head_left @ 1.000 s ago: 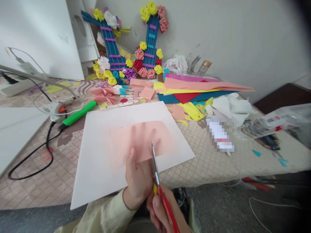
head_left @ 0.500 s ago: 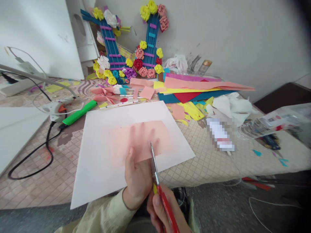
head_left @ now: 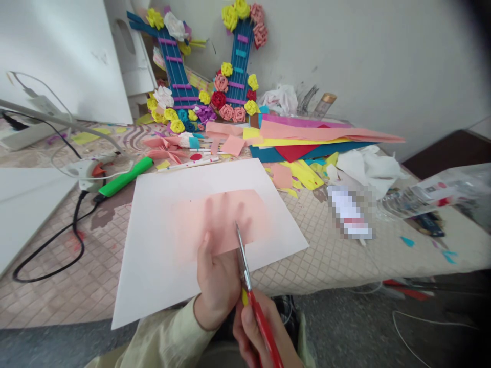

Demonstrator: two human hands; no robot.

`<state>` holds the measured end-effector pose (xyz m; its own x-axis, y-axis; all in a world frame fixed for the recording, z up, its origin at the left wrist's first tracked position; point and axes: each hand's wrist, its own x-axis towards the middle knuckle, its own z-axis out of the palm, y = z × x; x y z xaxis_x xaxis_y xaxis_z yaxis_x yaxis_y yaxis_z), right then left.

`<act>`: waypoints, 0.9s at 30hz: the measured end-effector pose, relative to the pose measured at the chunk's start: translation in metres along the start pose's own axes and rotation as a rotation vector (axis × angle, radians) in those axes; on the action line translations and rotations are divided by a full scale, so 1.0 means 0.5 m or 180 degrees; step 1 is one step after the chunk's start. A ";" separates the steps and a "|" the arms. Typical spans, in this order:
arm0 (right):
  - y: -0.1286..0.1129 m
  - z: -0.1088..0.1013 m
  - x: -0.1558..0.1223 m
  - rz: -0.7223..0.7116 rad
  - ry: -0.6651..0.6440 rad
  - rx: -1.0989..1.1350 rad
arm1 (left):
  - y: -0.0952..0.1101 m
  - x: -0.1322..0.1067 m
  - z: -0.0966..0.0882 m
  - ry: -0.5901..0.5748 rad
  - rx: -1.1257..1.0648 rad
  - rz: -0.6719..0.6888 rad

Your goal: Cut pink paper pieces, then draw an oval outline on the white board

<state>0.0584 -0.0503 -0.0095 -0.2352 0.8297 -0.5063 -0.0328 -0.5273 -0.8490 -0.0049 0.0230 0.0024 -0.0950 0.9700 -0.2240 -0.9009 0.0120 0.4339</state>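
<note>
My left hand (head_left: 217, 283) holds a thin pink sheet of paper (head_left: 255, 209), thumb on top and spread fingers beneath, their shadows showing through. My right hand (head_left: 264, 327) is closed round red-handled scissors (head_left: 263, 324), whose blades point away from me. One blade lies over the pink paper at its near edge, right of my left thumb; the other is largely hidden. Under both hands and the pink paper lies a large white board (head_left: 153, 255) at the table's near edge.
Two blue paper guitars (head_left: 174, 71) with paper roses lean at the back wall. Coloured sheets (head_left: 307, 135) and scraps are behind the board. A glue gun (head_left: 90, 171) with a black cord and a green-handled tool (head_left: 126, 176) lie left; a clear bottle (head_left: 433, 191) lies right.
</note>
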 end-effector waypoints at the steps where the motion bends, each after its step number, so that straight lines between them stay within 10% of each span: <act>1: 0.002 0.000 0.000 -0.0008 -0.0013 0.0001 | 0.000 0.000 -0.001 -0.0005 0.0003 -0.0004; 27: -0.002 -0.008 -0.003 -0.0229 0.0097 -0.0589 | -0.001 -0.011 -0.006 -0.0286 -0.0461 -0.0511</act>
<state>0.0629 -0.0502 -0.0084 -0.2090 0.8706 -0.4453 0.1314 -0.4262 -0.8950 -0.0052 0.0169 0.0008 0.0868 0.9762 -0.1987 -0.9534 0.1393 0.2678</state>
